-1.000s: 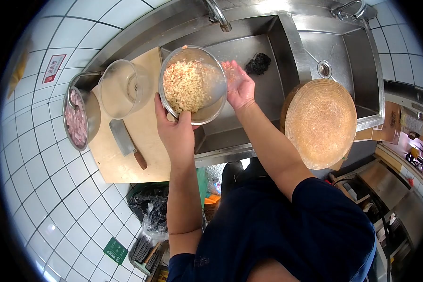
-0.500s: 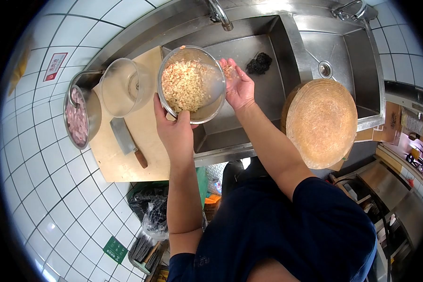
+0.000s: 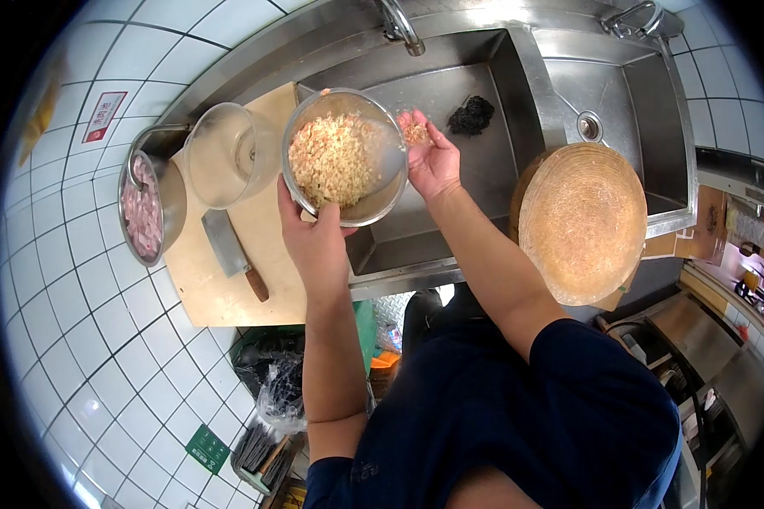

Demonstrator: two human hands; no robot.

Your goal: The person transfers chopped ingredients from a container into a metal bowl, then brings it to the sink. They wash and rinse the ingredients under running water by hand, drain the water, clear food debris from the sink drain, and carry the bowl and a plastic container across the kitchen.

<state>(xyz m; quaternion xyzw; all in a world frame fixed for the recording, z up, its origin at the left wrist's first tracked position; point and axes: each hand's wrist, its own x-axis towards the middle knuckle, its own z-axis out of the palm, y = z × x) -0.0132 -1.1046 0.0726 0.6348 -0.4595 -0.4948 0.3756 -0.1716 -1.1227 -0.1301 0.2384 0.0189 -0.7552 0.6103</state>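
My left hand (image 3: 314, 237) grips the near rim of a round metal bowl (image 3: 384, 197), thumb on the inside. Finely chopped pale-yellow bits that look like minced garlic (image 3: 335, 159) lie in it, heaped to the left, with some pinkish pieces at the far side. The bowl hangs over the seam between the wooden board and the sink, tilted. Close by its right rim, my right hand (image 3: 435, 165) is turned palm up with fingers cupped, and a small clump of the same minced garlic (image 3: 414, 133) rests on them.
On the board (image 3: 212, 301) lie a cleaver (image 3: 227, 246) and a clear plastic tub (image 3: 221, 161). A metal bowl of raw meat (image 3: 142, 212) stands left. The sink (image 3: 441, 216) holds a dark scouring pad (image 3: 471, 114). A thick round chopping block (image 3: 581, 222) sits right, beside a second basin (image 3: 603, 81).
The bowl has dropped very slightly toward me in view. Both hands keep nearly the same position, and the view itself has shifted a little.
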